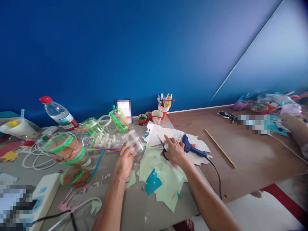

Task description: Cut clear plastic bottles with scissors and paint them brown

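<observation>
My left hand [124,163] is closed around a clear plastic cup-like piece [136,144], held tilted just above the table. In my right hand [175,150] are black-handled scissors [161,140], their blades pointing up and left toward the wall. Torn white paper [156,131] lies beneath and behind that hand. Just right of it, a blue glue gun [198,150] rests on the white paper. Pale green paper [168,183] spreads below both hands, with a blue paper scrap [153,183] on top.
Left stand a water bottle [60,114], a green-taped plastic container [64,149] and a power strip [45,195]. Paper cups [157,117] sit by the wall. A wooden stick [220,148] lies to the right, where another person's hand [292,125] reaches in.
</observation>
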The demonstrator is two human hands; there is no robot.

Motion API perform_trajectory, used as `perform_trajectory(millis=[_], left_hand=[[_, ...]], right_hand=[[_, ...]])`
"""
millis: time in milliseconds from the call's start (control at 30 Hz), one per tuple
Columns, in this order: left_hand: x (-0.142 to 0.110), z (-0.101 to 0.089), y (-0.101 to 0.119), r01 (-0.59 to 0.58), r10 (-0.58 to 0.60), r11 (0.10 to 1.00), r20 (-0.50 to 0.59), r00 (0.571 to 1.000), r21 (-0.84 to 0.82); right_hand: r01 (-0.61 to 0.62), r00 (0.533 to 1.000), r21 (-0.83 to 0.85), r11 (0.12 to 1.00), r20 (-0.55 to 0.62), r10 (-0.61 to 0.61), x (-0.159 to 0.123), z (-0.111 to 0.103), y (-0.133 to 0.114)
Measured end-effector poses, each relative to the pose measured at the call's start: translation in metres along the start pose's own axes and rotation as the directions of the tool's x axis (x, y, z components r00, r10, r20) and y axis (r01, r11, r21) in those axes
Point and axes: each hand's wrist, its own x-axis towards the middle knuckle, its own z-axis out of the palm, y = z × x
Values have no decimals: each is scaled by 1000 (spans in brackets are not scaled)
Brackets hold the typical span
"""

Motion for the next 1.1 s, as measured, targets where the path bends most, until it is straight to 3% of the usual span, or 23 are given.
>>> perform_trajectory(millis=[200,567,833,1000,1100], left_hand=[[-1,1,0,27,-27,999,-6,1000,-32],[-1,-1,-3,57,-58,998,-25,998,-30],[-2,0,-2,63,-63,998,-1,998,-26],[-5,6,1,68,-68,997,2,998,-41],[-7,8,2,68,-68,997,7,998,-45]], right_hand=[[37,997,53,998,67,-41,0,-1,1],[-36,995,-2,999,-89,35,-1,-13,-16],[-24,1000,95,995,-14,26,1,-9,-12],[-82,971,184,980,-205,120,4,-9,-9],[-109,964,186,977,-220,149,5,-8,-9]])
